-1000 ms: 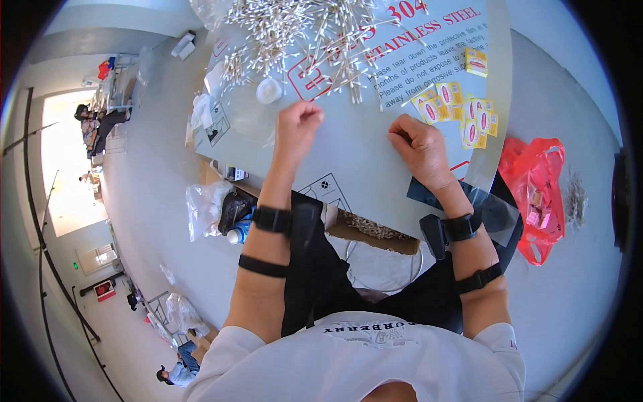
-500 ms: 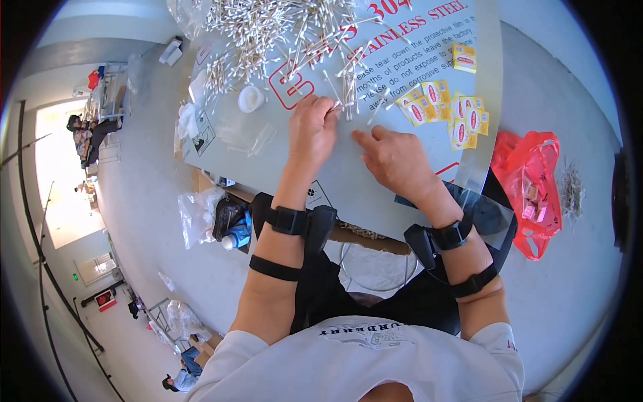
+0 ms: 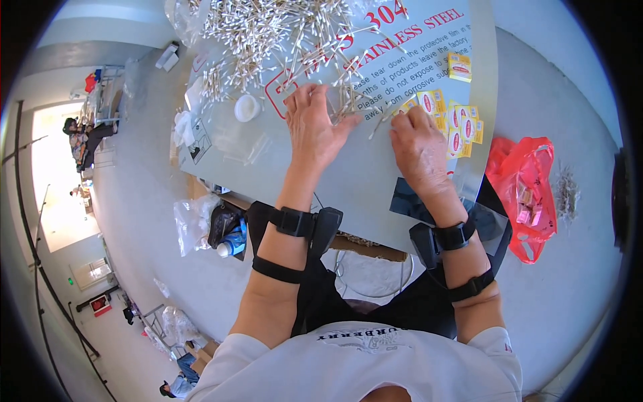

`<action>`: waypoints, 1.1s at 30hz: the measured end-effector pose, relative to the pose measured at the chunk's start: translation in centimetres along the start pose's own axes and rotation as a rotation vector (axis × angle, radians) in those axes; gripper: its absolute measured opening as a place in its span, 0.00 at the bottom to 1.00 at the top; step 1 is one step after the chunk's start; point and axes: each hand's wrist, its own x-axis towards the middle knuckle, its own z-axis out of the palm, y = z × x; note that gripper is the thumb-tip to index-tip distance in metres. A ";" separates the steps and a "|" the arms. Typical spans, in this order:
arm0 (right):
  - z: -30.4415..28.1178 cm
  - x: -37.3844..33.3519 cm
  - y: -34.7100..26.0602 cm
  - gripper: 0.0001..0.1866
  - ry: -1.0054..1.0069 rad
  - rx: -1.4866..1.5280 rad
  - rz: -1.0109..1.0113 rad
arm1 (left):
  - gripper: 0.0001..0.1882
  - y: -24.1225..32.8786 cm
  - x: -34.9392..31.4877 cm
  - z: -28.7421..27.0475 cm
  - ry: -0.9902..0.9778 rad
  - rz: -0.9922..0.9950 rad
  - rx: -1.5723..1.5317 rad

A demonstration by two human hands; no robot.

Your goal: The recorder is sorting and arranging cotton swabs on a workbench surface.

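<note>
My left hand [image 3: 312, 128] is open just below a big heap of white-tipped cotton swabs [image 3: 258, 40], thumb spread to the right and fingers over the metal sheet. A few loose swabs [image 3: 347, 100] lie close to its thumb. My right hand [image 3: 420, 147] has its fingers bent together at the near left edge of the yellow-and-white packets [image 3: 457, 127]. Some swabs [image 3: 378, 124] lie right by its fingertips. Whatever those fingers hold, if anything, is hidden.
A small round white tub [image 3: 247, 108] and clear plastic bags [image 3: 244, 144] are on the metal-topped table [image 3: 362, 194]. One packet [image 3: 460, 67] lies apart at the right. A red plastic bag [image 3: 526, 194] is right of the table. Other people [image 3: 84, 141] are far left.
My left hand has opened from a pinch, its thumb now spread. My right hand has moved right and up to the packets, its pointing finger now curled in.
</note>
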 end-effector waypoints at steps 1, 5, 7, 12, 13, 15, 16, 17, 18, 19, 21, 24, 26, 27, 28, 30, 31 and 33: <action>0.3 0.0 -0.2 0.08 -0.035 -0.011 -0.053 | 0.30 0.1 0.0 0.1 0.056 0.002 0.017; 0.3 -0.1 -0.7 0.06 -0.052 0.077 -0.182 | 0.34 0.0 0.0 0.5 -0.024 0.024 0.058; 0.4 -0.2 -0.8 0.06 -0.090 0.163 -0.150 | 0.33 -0.1 -0.9 0.4 -0.103 0.045 0.016; 0.0 -0.3 -1.1 0.08 -0.167 0.146 -0.031 | 0.25 -0.2 -2.3 0.4 -0.026 0.088 -0.042; 0.2 -0.3 -1.0 0.09 -0.168 0.110 -0.061 | 0.22 -0.4 -2.3 0.4 0.028 0.118 -0.061; 0.1 -0.3 -1.0 0.09 -0.163 0.121 -0.088 | 0.20 -1.4 -0.8 0.4 0.099 0.159 -0.104; 0.2 -0.4 -0.9 0.09 -0.163 0.133 -0.112 | 0.17 -1.9 0.2 0.8 0.165 0.197 -0.147; 0.0 -0.4 -1.0 0.09 -0.164 0.129 -0.113 | 0.17 -1.5 1.5 0.7 0.166 0.196 -0.152; -0.3 -0.3 -1.2 0.09 -0.173 0.131 -0.109 | 0.15 -1.0 3.1 0.8 0.141 0.212 -0.142; -0.3 -0.4 -1.0 0.10 -0.183 0.132 -0.098 | 0.12 -0.4 4.5 1.3 0.109 0.229 -0.135; -0.3 -0.3 -1.3 0.10 -0.174 0.147 -0.103 | 0.09 0.1 6.6 2.0 0.062 0.157 -0.058; -0.1 -0.4 -0.8 0.10 -0.167 0.151 -0.096 | 0.05 0.8 8.4 2.8 -0.088 -0.036 -0.098; -0.1 -0.4 -1.0 0.10 -0.164 0.160 -0.092 | 0.06 0.3 9.0 3.1 -0.186 -0.160 -0.192; -0.2 -0.3 -1.1 0.07 -0.151 0.175 -0.091 | 0.07 -0.1 9.2 3.1 -0.154 -0.138 -0.164; -0.2 -0.2 -1.1 0.06 -0.137 0.189 -0.093 | 0.09 -0.5 9.4 3.1 -0.121 -0.116 -0.137; -0.2 -0.2 -1.1 0.05 -0.131 0.193 -0.093 | 0.08 -1.5 9.4 3.1 -0.120 -0.059 -0.128; -0.1 -0.3 -1.1 0.05 -0.128 0.193 -0.088 | 0.08 -1.4 9.4 3.0 -0.124 -0.003 -0.125; 0.2 -0.4 -0.8 0.05 -0.120 0.190 -0.087 | 0.07 -1.3 9.1 2.8 -0.107 -0.092 -0.262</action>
